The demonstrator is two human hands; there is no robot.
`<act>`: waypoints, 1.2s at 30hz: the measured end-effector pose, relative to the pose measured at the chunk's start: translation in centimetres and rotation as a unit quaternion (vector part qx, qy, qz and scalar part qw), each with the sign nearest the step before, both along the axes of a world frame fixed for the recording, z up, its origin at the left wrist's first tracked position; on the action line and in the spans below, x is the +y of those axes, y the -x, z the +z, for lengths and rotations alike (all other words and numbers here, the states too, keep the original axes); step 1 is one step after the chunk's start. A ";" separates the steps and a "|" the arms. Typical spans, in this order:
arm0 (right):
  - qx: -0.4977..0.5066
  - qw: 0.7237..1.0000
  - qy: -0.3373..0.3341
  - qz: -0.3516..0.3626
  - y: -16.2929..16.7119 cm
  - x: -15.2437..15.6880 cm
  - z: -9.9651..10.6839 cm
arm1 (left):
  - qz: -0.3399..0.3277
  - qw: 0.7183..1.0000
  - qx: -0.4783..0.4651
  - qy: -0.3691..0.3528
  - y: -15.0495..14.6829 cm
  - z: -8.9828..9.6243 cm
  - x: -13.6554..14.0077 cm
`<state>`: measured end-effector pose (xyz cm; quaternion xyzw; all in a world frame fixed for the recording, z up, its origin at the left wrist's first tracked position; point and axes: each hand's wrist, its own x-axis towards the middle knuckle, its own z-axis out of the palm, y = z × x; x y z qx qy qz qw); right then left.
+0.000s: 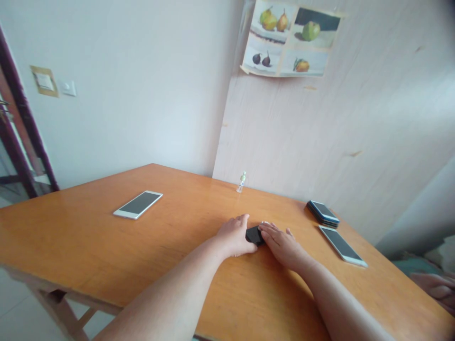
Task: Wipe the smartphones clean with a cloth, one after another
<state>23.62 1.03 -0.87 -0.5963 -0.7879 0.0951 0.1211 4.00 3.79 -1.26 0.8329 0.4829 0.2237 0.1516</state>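
A black phone [254, 235] lies on the wooden table in front of me, partly covered by my hands. My left hand [234, 237] grips its left end, the thumb along the near edge and the fingers at the far edge. Over the right end of the phone rests my right hand [280, 244], its fingers pressed together. A small whitish bit [263, 222] shows beyond those fingertips; whether it is held or part of the phone's edge is unclear.
On the table [170, 265], a white phone [138, 204] lies left. A small clear bottle [241, 182] stands near the wall. At right are a stack of phones [323, 213] and another white phone [343, 246]. Part of another hand [435, 288] shows at the right edge.
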 end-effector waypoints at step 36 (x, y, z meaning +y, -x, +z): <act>-0.010 0.994 -0.009 0.111 2.1 -2.2 1.2 | -0.008 1.000 -0.017 0.008 0.2 0.0 0.0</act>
